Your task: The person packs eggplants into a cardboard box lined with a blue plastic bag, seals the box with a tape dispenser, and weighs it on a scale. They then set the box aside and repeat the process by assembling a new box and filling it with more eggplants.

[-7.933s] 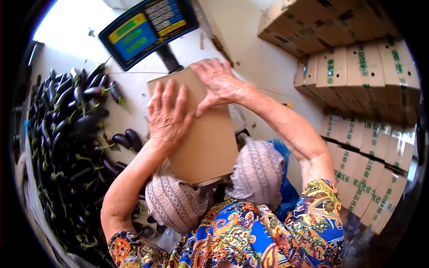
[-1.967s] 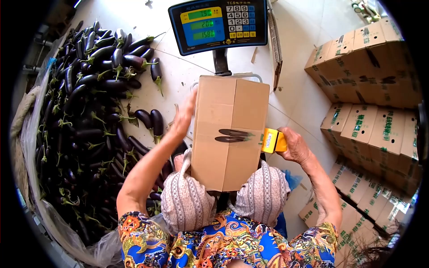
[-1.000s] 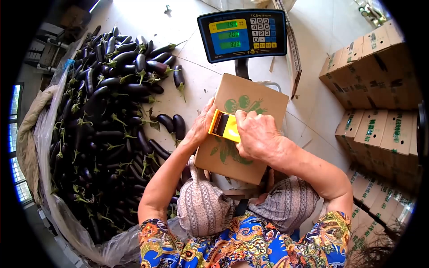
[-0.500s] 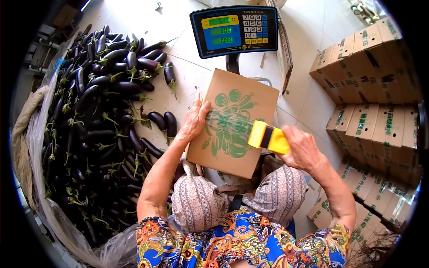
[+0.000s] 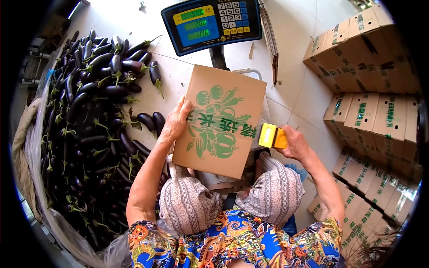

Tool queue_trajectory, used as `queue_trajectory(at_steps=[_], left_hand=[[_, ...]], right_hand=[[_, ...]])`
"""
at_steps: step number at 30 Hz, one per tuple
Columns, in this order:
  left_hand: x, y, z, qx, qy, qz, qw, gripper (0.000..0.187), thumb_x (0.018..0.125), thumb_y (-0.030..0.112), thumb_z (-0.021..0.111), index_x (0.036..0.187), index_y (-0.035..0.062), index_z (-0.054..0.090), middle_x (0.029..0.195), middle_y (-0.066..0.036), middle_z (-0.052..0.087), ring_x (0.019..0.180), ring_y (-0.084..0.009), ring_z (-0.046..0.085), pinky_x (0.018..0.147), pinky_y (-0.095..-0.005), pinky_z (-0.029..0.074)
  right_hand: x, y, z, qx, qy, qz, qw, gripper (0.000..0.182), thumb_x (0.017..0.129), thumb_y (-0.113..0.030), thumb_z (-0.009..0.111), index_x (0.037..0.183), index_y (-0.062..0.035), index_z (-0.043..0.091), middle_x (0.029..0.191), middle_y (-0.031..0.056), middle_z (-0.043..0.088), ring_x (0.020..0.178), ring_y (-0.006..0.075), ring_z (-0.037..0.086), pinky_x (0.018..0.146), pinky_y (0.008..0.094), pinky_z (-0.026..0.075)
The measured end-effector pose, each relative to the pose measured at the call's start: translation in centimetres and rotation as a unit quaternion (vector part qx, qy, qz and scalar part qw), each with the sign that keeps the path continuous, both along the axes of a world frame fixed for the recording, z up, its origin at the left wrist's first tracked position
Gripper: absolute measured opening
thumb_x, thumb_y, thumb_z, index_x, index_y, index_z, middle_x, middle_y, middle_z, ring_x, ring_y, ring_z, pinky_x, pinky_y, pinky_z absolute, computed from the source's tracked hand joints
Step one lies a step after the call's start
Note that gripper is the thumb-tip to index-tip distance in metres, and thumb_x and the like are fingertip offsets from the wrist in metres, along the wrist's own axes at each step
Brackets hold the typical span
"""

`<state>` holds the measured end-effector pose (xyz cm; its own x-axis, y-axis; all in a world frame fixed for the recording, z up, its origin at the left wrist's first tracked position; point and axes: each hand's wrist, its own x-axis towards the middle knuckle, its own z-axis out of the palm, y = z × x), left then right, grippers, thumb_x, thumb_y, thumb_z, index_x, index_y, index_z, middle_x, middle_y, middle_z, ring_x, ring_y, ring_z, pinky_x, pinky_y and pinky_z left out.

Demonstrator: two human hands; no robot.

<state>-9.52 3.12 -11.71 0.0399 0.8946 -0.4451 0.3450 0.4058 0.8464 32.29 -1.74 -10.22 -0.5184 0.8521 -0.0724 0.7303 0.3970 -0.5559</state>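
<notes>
A closed cardboard box (image 5: 243,96) with green vegetable drawings lies tilted in front of me, above my knees. Large green characters run across its middle to the right edge. My left hand (image 5: 177,121) grips the box's left edge, its fingers along the side. Just off the right edge, my right hand (image 5: 294,144) is closed around a yellow tape dispenser (image 5: 271,136) with a dark band. Part of a scale's platform (image 5: 250,73) shows behind the box; the box covers the rest.
Beyond the box stands the scale's display (image 5: 210,24) with lit green digits. A big heap of eggplants (image 5: 98,134) fills the left, edged by clear plastic sheeting (image 5: 44,178). Stacked cardboard boxes (image 5: 357,67) line the right side. An upright cardboard piece (image 5: 269,40) stands beside the scale.
My right hand has drawn the tape dispenser off the box, past its right edge. The shiny tape strip now looks flat, its green characters clearer. The scale's digits differ. My view has shifted slightly.
</notes>
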Motion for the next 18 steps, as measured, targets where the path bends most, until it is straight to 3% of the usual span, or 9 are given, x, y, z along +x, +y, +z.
queue_trajectory(at_steps=[2,5,9,14,18], left_hand=[[-1.0,-0.3,-2.5,-0.024,-0.06,0.026,0.998,0.076,0.097,0.055,0.046,0.146,-0.0021,0.039,0.139,-0.023,0.052,0.127,-0.031,0.052,0.106,-0.0353,0.038],[-0.6,0.0,-1.2,-0.095,-0.166,0.065,0.979,0.071,0.096,0.054,0.05,0.139,-0.0027,0.049,0.123,-0.017,0.063,0.109,-0.0245,0.062,0.095,-0.0331,0.048],[0.4,-0.2,0.2,-0.172,-0.247,0.108,0.948,0.06,0.097,0.049,0.052,0.13,-0.0008,0.056,0.106,-0.01,0.068,0.085,-0.0151,0.066,0.075,-0.029,0.056],[3.2,-0.8,-0.1,-0.237,-0.383,0.083,0.889,0.056,0.099,0.045,0.049,0.13,-0.0013,0.054,0.109,-0.013,0.069,0.087,-0.0175,0.069,0.076,-0.0309,0.058],[5.4,-1.1,-4.0,-0.246,-0.468,0.102,0.843,0.062,0.1,0.05,0.045,0.135,-0.0009,0.049,0.118,-0.016,0.066,0.097,-0.0211,0.069,0.084,-0.0344,0.06]], right_hand=[[-1.3,0.6,-2.6,-0.003,0.039,0.0,0.999,0.054,0.069,-0.019,0.08,0.108,-0.0023,0.047,0.09,0.0182,0.06,0.083,0.0406,0.063,0.07,0.0452,0.053],[-2.2,0.4,-4.5,-0.001,0.081,-0.023,0.996,0.053,0.067,-0.017,0.08,0.106,-0.0023,0.048,0.089,0.0188,0.059,0.082,0.0424,0.061,0.07,0.0464,0.052],[-2.6,-0.4,-2.7,0.016,0.084,-0.061,0.994,0.049,0.064,-0.013,0.079,0.102,-0.0027,0.05,0.086,0.0186,0.058,0.08,0.0419,0.061,0.069,0.0453,0.051],[0.1,-1.6,3.6,0.021,0.014,-0.047,0.999,0.047,0.062,-0.013,0.076,0.1,-0.0018,0.05,0.084,0.0178,0.058,0.077,0.0406,0.061,0.067,0.0448,0.051],[-1.1,0.3,11.3,0.029,-0.071,-0.017,0.997,0.044,0.063,-0.013,0.074,0.098,-0.0008,0.049,0.082,0.0171,0.057,0.076,0.039,0.061,0.067,0.0448,0.051]])
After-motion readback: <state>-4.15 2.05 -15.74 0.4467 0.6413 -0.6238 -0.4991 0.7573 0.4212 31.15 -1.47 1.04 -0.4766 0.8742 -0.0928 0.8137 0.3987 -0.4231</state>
